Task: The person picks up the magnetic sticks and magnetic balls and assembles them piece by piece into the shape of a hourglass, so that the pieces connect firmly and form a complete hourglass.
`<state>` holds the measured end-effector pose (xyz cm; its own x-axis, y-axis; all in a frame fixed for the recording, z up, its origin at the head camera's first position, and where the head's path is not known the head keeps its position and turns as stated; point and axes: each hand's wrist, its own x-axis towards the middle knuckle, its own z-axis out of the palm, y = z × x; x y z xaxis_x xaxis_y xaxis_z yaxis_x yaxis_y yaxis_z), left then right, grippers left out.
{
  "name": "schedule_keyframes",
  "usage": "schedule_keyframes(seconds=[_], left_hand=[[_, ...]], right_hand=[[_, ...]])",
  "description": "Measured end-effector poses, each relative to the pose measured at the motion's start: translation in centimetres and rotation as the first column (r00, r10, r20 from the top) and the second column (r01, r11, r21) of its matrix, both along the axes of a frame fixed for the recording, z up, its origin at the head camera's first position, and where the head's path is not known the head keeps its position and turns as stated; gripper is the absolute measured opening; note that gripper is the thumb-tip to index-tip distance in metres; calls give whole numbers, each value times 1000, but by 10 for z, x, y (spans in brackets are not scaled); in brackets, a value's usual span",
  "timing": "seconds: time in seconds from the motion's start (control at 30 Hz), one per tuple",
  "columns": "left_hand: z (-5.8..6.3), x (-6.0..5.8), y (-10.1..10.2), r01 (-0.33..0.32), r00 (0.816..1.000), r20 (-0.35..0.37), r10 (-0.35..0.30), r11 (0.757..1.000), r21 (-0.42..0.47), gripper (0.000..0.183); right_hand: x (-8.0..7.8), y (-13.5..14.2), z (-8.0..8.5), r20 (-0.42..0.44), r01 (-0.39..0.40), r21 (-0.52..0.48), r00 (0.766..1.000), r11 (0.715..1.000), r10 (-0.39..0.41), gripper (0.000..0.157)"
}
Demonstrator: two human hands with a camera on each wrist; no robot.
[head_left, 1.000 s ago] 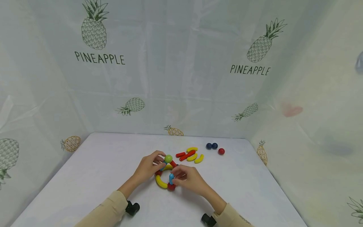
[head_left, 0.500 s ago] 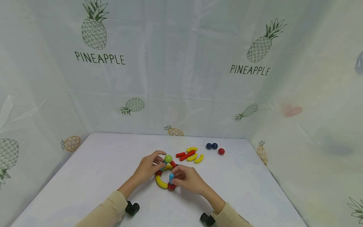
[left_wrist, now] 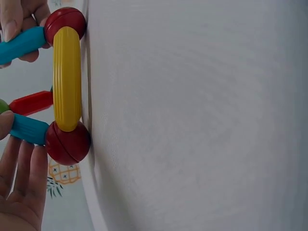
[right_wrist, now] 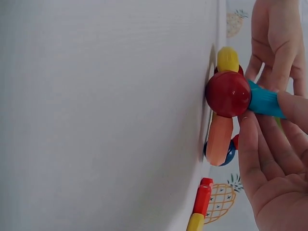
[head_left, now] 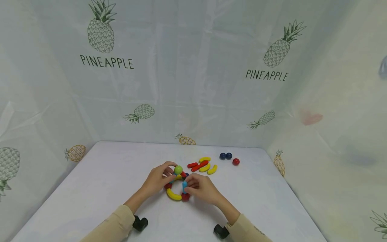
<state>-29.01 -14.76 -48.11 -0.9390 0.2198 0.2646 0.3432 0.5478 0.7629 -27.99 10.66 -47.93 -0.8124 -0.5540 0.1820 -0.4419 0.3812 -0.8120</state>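
A ring of toy rods and balls lies on the table between the hands. Its near side is a curved yellow rod (left_wrist: 67, 79) joining a red ball (left_wrist: 67, 144) to another red ball (right_wrist: 228, 94). My left hand (head_left: 157, 178) pinches a blue rod (left_wrist: 26, 128) rising from the left red ball, beneath a raised green ball (head_left: 178, 169). A red rod (left_wrist: 31, 103) slopes from the green ball to the ring's far side. With thumb and fingers, my right hand (head_left: 202, 190) holds a second blue rod (right_wrist: 267, 101), upright on the right red ball.
Behind the ring lie loose red rods (head_left: 199, 166) and curved yellow rods (head_left: 212, 169). Farther right are two dark blue balls (head_left: 226, 156) and a loose red ball (head_left: 236, 161). A patterned curtain (head_left: 193, 84) hangs behind the white table (head_left: 257, 201).
The near red ball, with the blue rod in my right hand, has shifted slightly right and away. The green ball has moved a little left. My left hand has hardly moved.
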Motion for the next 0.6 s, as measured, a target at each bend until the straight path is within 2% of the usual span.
schedule_keyframes(seconds=[0.37, 0.6], left_hand=[[0, 4, 1, 30, 999, -39, -30, 1000, -7, 44], [1, 7, 3, 62, 997, -49, -62, 998, 3, 43]], right_hand=[[-4, -1, -1, -56, 17, -3, 998, 1000, -17, 20], [-6, -1, -3, -46, 40, 9, 998, 999, -40, 21]])
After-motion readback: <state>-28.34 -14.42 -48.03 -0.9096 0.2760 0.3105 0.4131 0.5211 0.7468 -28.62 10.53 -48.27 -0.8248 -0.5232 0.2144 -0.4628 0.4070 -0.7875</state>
